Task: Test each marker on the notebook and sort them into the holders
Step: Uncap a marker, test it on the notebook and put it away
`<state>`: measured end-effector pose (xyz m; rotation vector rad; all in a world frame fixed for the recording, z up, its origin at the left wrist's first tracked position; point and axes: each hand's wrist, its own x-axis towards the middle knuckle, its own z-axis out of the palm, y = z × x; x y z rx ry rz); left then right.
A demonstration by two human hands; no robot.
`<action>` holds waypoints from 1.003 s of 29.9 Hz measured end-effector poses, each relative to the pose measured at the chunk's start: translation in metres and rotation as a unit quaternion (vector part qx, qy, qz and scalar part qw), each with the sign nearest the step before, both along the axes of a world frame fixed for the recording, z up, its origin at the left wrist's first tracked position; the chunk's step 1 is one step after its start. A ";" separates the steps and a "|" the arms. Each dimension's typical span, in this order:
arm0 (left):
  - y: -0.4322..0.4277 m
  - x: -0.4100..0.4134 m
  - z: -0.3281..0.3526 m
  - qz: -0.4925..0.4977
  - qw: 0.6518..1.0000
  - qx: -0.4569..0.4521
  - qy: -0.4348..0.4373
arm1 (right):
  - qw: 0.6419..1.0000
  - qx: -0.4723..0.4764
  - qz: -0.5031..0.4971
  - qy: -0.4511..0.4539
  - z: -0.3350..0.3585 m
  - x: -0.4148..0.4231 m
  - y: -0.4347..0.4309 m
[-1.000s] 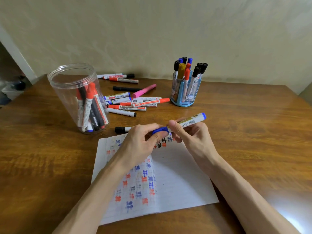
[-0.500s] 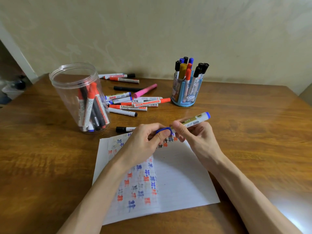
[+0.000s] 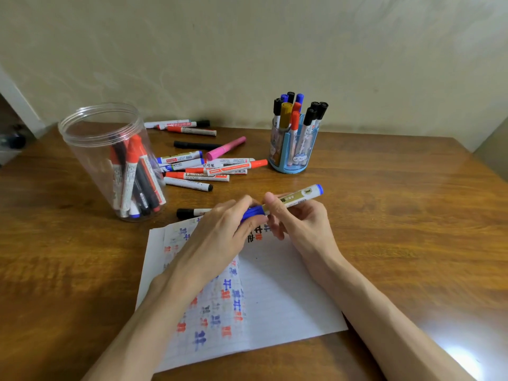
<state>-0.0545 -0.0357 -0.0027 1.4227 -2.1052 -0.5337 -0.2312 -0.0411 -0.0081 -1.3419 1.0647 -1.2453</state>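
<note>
Just over the far edge of the notebook (image 3: 288,298), the right hand (image 3: 301,225) holds the blue marker (image 3: 298,197) by its body while the left hand (image 3: 220,235) pinches its blue cap (image 3: 253,211).

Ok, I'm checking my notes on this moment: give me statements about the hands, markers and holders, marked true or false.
1. The left hand grips the blue marker at its cap end, the right hand its barrel. True.
2. The clear jar lies on its side. False: it stands on its base, markers inside.
3. The blue holder is empty. False: markers stand in it.
4. Loose markers lie on the table between jar and holder. True.
</note>
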 end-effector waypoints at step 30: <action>-0.009 0.018 -0.007 0.049 0.997 0.025 0.060 | 0.987 0.007 -0.066 0.143 -0.001 -0.019 -0.006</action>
